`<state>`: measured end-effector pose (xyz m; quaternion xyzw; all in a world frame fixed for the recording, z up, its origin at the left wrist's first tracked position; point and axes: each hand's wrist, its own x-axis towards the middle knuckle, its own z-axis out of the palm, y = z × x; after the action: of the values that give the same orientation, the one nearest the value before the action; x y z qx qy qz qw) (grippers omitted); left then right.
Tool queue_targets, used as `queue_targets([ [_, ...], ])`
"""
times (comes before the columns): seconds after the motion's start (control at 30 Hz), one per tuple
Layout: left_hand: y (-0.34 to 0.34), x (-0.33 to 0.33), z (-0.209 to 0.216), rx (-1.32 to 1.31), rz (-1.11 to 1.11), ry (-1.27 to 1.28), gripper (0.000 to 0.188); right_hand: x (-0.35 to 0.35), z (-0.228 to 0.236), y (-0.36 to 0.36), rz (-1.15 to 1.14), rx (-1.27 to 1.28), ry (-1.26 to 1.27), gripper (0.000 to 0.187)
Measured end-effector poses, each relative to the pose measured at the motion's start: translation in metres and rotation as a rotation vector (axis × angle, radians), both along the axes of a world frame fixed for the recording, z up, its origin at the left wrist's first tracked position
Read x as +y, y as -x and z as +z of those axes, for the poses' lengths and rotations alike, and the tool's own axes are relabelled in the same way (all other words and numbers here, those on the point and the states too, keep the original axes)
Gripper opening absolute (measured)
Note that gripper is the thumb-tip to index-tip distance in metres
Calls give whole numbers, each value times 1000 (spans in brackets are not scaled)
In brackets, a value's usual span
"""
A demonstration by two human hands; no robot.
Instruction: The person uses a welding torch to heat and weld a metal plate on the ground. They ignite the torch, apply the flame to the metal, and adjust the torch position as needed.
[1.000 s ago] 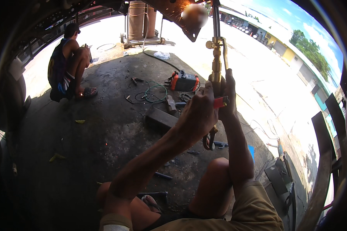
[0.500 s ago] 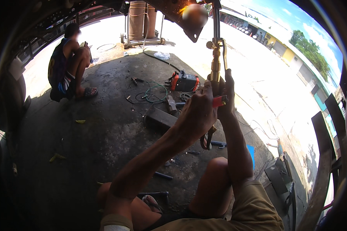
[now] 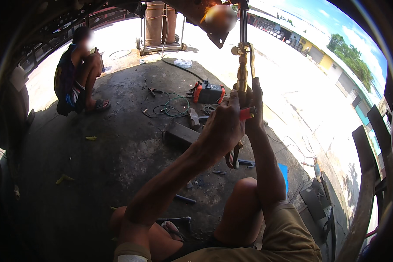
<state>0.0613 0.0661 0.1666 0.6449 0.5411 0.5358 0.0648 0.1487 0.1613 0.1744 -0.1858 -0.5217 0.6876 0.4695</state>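
A brass cutting torch [image 3: 243,72] stands nearly upright in front of me, its dark tubes running up past the top edge. My left hand [image 3: 225,124] is closed around its lower part, and a short red rod-like piece [image 3: 247,113] pokes out on the right of that fist. Just behind, my right hand [image 3: 254,107] also grips the torch, fingers reaching up along its lever. Above, an orange glow lies on a dark metal plate [image 3: 220,40] with a hole near its lower corner; a blurred patch hides part of it. The torch tip is out of sight.
Another person [image 3: 76,72] squats at the left. On the floor lie an orange-and-black machine [image 3: 208,92] with cables, a hammer [image 3: 194,118] and a rectangular metal bar [image 3: 179,134]. Tall gas cylinders [image 3: 155,24] stand on a cart behind. Metal pieces [image 3: 314,203] lean at the right.
The torch and both hands have shifted slightly left. The orange glow at the plate looks smaller, with fewer sparks. The squatting person's head has turned a little.
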Motion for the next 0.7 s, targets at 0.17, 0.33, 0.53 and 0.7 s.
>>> queue_targets([
  [0.17,2,-1,1,4,-3,-27,35,5,-3,2,11,14,8,70],
  [0.33,0,-3,3,3,11,-34,37,5,-2,0,18,9,11,72],
  [0.53,-2,0,1,-5,-10,-37,38,6,-1,-5,-12,-48,-47,75],
  [0.7,-5,1,4,-3,-32,-53,40,13,3,-11,7,-44,-1,75],
])
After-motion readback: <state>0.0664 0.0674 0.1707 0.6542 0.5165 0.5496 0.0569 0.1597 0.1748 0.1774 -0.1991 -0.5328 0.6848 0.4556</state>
